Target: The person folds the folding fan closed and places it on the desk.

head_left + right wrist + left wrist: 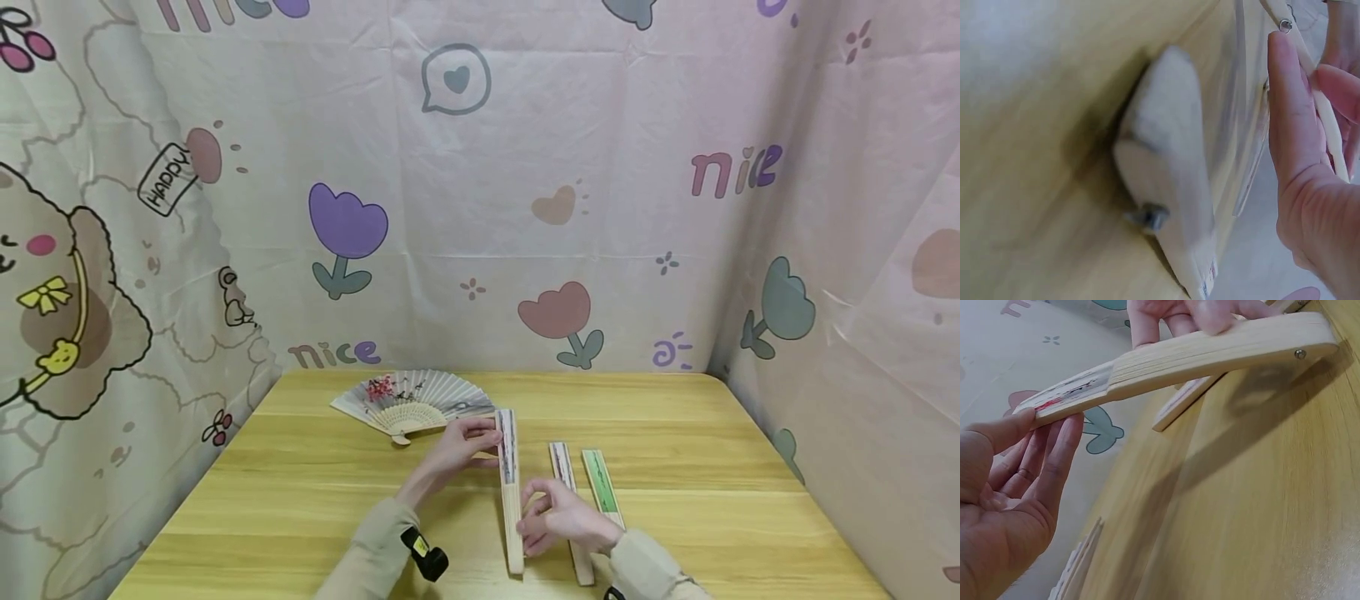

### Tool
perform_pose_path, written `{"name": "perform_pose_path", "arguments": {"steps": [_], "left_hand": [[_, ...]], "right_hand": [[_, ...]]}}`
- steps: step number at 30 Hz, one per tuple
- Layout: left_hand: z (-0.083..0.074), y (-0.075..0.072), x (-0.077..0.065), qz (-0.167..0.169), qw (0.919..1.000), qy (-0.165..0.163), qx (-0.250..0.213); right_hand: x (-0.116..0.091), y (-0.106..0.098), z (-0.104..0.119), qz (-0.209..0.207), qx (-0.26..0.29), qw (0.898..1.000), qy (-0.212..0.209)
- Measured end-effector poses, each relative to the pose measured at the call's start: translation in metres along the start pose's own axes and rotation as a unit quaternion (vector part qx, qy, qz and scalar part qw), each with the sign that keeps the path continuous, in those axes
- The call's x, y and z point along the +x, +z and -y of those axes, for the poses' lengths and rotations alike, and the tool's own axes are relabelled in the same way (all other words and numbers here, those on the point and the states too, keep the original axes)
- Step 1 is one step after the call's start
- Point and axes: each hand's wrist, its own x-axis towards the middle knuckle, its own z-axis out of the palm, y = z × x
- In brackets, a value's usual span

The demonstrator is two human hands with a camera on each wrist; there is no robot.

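A folded hand fan (510, 492) with pale ribs and a printed far end is held above the table. My left hand (461, 446) pinches its printed end between thumb and fingers, clearly seen in the left wrist view. Near the riveted end my right hand (558, 517) holds the same fan, which runs between thumb and fingers in the right wrist view (1304, 119). Just right of it lies another folded fan (583, 567), partly hidden by the right hand. A green-printed folded fan (600, 482) lies farther right, its lower end behind the right hand and forearm.
At the back left an opened white fan (431, 398) with red blossoms lies spread on the wooden table (675, 433). A printed cloth (465, 183) hangs behind the table and along its sides.
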Motion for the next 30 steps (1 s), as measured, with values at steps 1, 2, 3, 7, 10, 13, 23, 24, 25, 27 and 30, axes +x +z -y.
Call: {"name": "perform_pose_path", "arguments": {"steps": [1, 2, 3, 7, 10, 13, 23, 24, 25, 27, 30], "left_hand": [[0.001, 0.001, 0.002, 0.000, 1.0000, -0.001, 0.002], [0.002, 0.001, 0.003, 0.001, 1.0000, -0.003, 0.003], [0.004, 0.002, 0.004, 0.002, 1.0000, -0.006, 0.002], [0.012, 0.004, 0.009, 0.010, 0.9998, -0.016, 0.006], [0.017, 0.005, 0.011, 0.025, 0.9991, -0.005, 0.034], [0.021, 0.004, 0.011, 0.040, 0.9958, 0.022, 0.079], [0.027, 0.006, 0.014, 0.038, 0.9794, 0.079, 0.182], [0.027, 0.006, 0.014, 0.035, 0.9774, 0.081, 0.192], [0.027, 0.006, 0.015, 0.032, 0.9752, 0.083, 0.203], [0.028, 0.007, 0.015, 0.026, 0.9712, 0.082, 0.222], [0.030, 0.008, 0.017, 0.022, 0.9675, 0.083, 0.238]], "right_hand": [[0.000, -0.001, 0.000, -0.001, -0.002, 1.000, 0.002], [-0.001, -0.001, 0.000, -0.002, -0.005, 1.000, 0.003], [-0.001, -0.002, 0.000, -0.004, -0.010, 1.000, 0.005], [-0.003, -0.005, 0.000, -0.016, -0.026, 0.999, 0.019], [-0.005, -0.006, 0.001, -0.021, -0.031, 0.999, 0.033], [-0.005, -0.006, 0.001, -0.023, -0.035, 0.998, 0.042], [-0.005, -0.007, -0.004, -0.029, -0.036, 0.998, 0.052], [-0.005, -0.007, -0.004, -0.032, -0.037, 0.997, 0.054], [-0.005, -0.007, -0.004, -0.035, -0.038, 0.997, 0.055], [-0.006, -0.007, -0.004, -0.040, -0.039, 0.997, 0.059], [-0.006, -0.007, -0.005, -0.045, -0.043, 0.996, 0.060]]}}
